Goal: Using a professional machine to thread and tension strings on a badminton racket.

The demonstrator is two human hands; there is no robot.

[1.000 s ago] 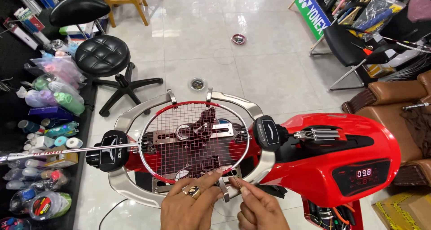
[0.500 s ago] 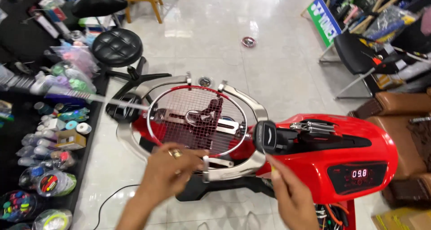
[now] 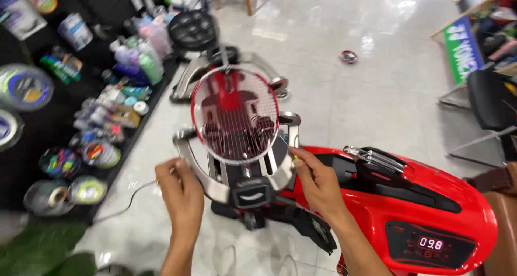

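Left hand (image 3: 182,192) curls around the silver turntable frame (image 3: 207,182) at its near-left rim; right hand (image 3: 315,182) pinches a thin string end beside the right rim. Racket (image 3: 235,114) sits clamped flat in the frame for stringing, red machine (image 3: 425,211) right, reels (image 3: 24,87) far left.

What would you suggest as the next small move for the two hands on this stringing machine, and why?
Probably steady the silver cradle square. The left hand grips its near-left rim, the right hand its right arm, and the racket now points handle away, toward the black stool. The frame is blurred, so I cannot tell whether it is at rest.
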